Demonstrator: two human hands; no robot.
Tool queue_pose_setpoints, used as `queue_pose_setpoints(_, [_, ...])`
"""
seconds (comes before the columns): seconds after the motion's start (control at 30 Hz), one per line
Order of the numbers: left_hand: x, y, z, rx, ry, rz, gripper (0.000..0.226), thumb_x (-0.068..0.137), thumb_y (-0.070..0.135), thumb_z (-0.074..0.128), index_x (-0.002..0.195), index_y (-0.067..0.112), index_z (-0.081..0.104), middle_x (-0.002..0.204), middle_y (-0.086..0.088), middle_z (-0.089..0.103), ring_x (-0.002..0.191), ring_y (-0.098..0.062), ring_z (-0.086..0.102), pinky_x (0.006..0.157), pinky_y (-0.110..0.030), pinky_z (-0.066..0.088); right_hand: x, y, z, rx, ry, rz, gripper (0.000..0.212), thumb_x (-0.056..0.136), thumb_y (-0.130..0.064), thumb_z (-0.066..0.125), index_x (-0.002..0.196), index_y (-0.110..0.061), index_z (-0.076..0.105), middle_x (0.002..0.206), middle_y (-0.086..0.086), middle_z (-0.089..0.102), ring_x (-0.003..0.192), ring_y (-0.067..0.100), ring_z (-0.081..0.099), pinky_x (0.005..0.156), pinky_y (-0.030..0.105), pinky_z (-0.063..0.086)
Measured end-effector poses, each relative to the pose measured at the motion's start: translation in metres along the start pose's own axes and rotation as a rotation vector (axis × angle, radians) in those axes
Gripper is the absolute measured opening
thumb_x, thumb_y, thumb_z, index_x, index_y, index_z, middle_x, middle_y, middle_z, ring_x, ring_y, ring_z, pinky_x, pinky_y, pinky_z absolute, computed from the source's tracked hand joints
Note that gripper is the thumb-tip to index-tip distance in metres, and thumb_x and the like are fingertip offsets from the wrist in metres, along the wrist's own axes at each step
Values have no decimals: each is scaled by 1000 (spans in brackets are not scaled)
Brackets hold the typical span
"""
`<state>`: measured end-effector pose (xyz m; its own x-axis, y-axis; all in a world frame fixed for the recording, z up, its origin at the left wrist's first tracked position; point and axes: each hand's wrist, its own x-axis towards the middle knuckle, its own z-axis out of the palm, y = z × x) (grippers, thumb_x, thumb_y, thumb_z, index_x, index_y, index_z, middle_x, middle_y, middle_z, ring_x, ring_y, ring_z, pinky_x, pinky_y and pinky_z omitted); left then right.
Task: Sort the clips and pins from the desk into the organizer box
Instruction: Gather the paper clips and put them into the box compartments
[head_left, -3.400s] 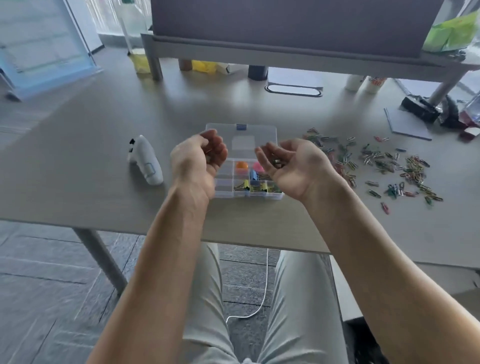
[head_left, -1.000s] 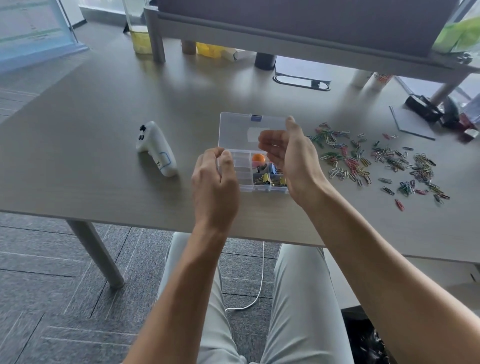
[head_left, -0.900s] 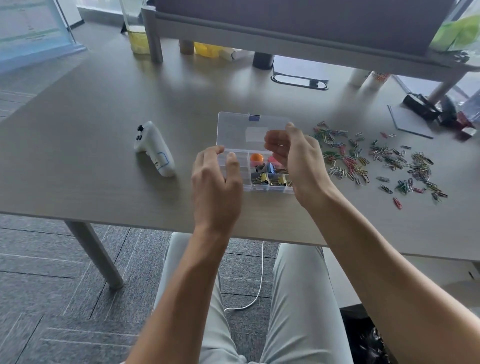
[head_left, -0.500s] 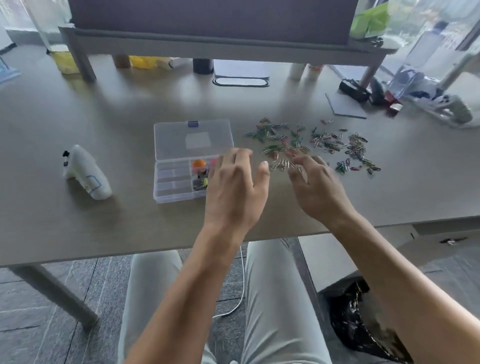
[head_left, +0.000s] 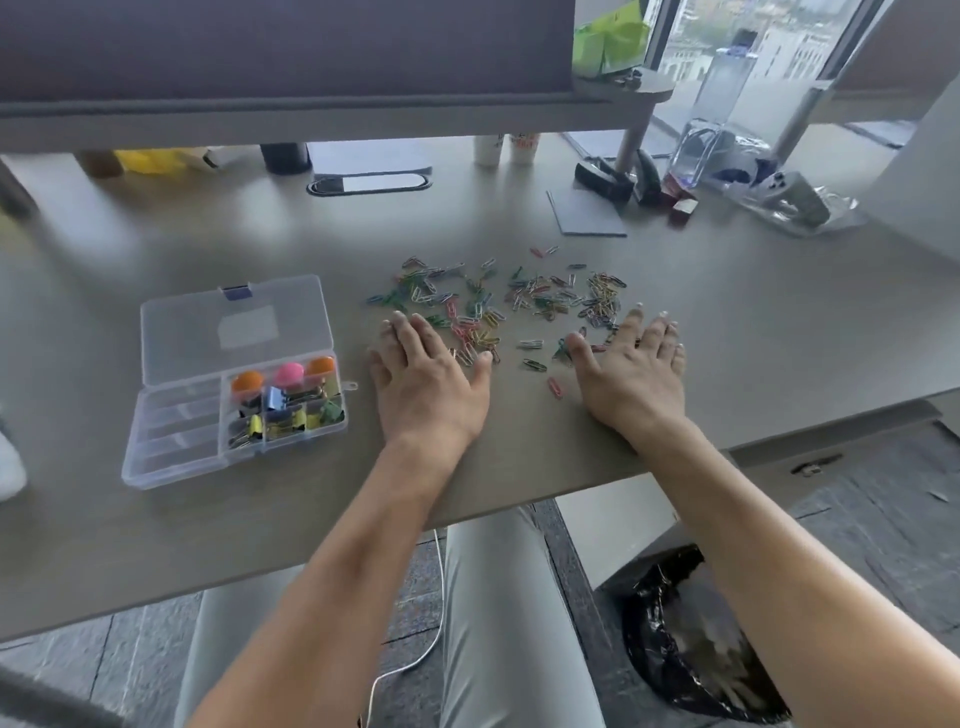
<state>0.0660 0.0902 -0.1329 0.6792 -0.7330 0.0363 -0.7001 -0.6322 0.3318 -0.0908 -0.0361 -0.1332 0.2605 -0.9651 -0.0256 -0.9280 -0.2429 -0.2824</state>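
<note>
Both hands flat, fingers spread, left hand (head_left: 426, 379) and right hand (head_left: 631, 371) flanking paper clips (head_left: 498, 306), organizer box (head_left: 182, 441) unlabelled

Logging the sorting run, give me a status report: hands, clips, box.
Left hand and right hand flat, open, at paper clips on desk. Organizer box open to the left; left compartments look empty. Nothing blocking.

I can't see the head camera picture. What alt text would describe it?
A person's left hand and right hand lie flat and open on a grey desk, at either end of a scatter of coloured paper clips. To the left stands an open clear organizer box, its right compartments holding binder clips and round pins.
</note>
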Motion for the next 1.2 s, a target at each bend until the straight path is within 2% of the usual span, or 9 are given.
queue_pose_setpoints(0.23, [40, 8, 8, 126, -50, -66, 93, 96, 69, 15, 157, 4, -8, 165, -17, -11, 154, -29, -8, 122, -55, -7, 72, -9, -3, -15, -27, -22, 90, 99, -71, 12, 163, -11, -5, 170, 19, -5, 158, 31, -7, 128, 46, -3])
queue_pose_setpoints(0.4, [77, 15, 11, 105, -14, -102, 90, 97, 67, 17, 158, 5, -7, 166, -16, -11, 154, -28, -9, 122, -54, -6, 109, -19, 2, 8, -52, -174, 80, 102, -64, 14, 164, -17, -1, 172, 13, -2, 159, 25, -3, 128, 47, -2])
queue_pose_setpoints(0.63, [131, 17, 15, 98, 16, -142, 82, 100, 60, 19, 158, 4, 6, 167, -14, 0, 155, -26, -2, 123, -52, -3, 155, -41, 5, 34, -102, -396, 69, 106, -55, 20, 165, -23, 5, 172, 6, 2, 159, 18, -1, 128, 41, -4])
queue_pose_setpoints(0.77, [151, 14, 15, 70, 37, -34, 67, 105, 48, 21, 158, 7, 18, 166, -10, 14, 154, -23, 8, 123, -48, 1, 174, -59, 10, 70, -132, -590, 59, 108, -46, 26, 163, -27, 20, 172, -1, 11, 158, 12, 5, 128, 37, 0])
queue_pose_setpoints(0.9, [161, 11, 14, 32, 34, 93, 56, 106, 37, 26, 156, 12, 28, 165, -6, 22, 153, -18, 15, 125, -44, 7, 177, -63, 10, 114, -175, -749, 52, 109, -37, 32, 159, -24, 35, 170, -3, 19, 157, 10, 12, 126, 31, 5])
queue_pose_setpoints(1.1, [155, 9, 15, -70, 9, 239, 51, 107, 30, 31, 156, 16, 31, 164, -2, 26, 152, -13, 17, 125, -34, 9, 153, -50, 7, 142, -207, -900, 51, 110, -33, 38, 158, -15, 38, 168, 1, 25, 156, 11, 17, 125, 24, 8])
queue_pose_setpoints(1.2, [150, 11, 14, -106, -18, 290, 51, 105, 25, 33, 155, 14, 33, 163, -3, 27, 152, -13, 18, 125, -31, 10, 134, -44, 8, 144, -209, -932, 52, 110, -33, 39, 158, -14, 38, 167, 1, 27, 156, 11, 18, 128, 30, 11])
